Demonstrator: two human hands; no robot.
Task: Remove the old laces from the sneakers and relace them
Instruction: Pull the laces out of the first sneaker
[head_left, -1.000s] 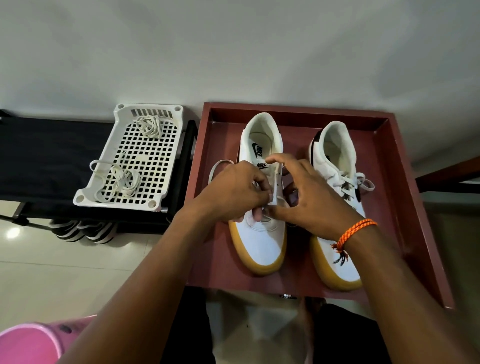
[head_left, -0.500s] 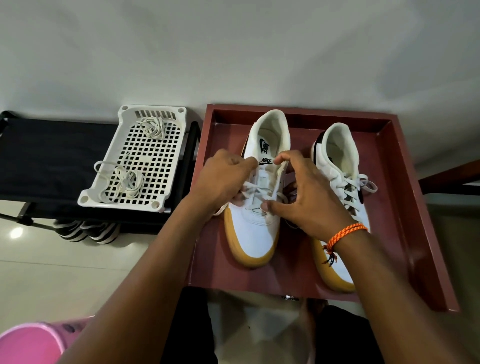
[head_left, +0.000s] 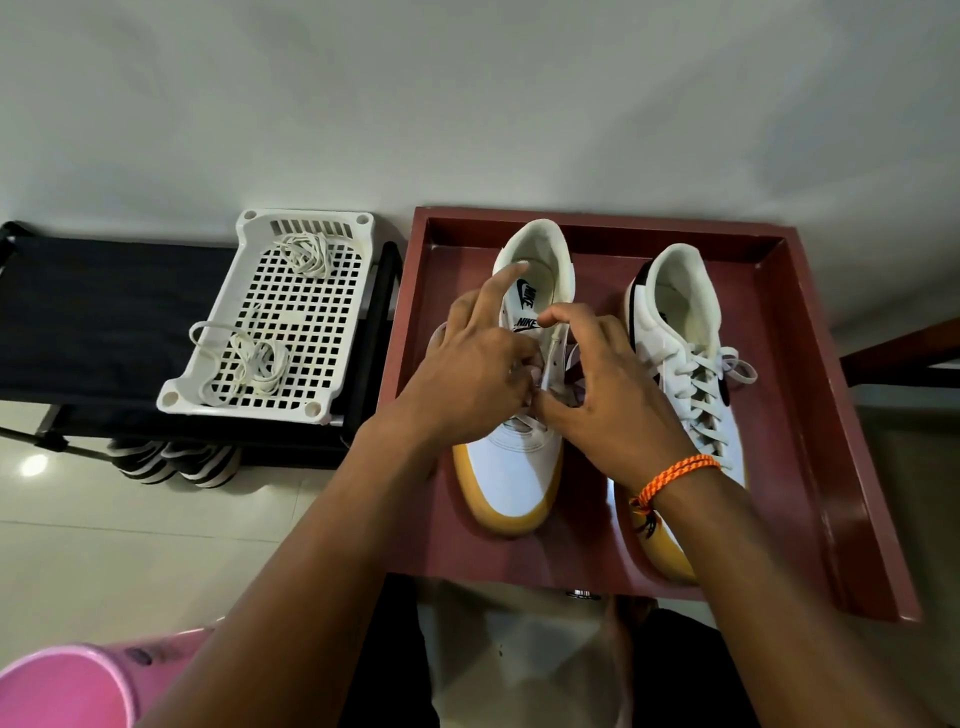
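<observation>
Two white sneakers with tan soles stand in a dark red tray (head_left: 810, 364). Both my hands work over the left sneaker (head_left: 511, 473). My left hand (head_left: 467, 374) pinches its white lace (head_left: 551, 358) at the eyelets, index finger pointing up over the tongue. My right hand (head_left: 602, 395), with an orange wristband, pinches the same lace from the right side. The right sneaker (head_left: 691, 332) is laced and tied. Two bundles of loose white laces (head_left: 249, 364) lie in a white perforated basket (head_left: 291, 322).
The basket sits on a black rack (head_left: 93, 322) left of the tray, with striped shoes (head_left: 171, 462) beneath it. A pink bucket (head_left: 62, 686) is at the bottom left. A white wall rises behind; tiled floor lies below.
My left hand has moved from gripping at the shoe's left side back to the eyelets, its index finger now raised. The right hand stays on the lace; the view has shifted slightly.
</observation>
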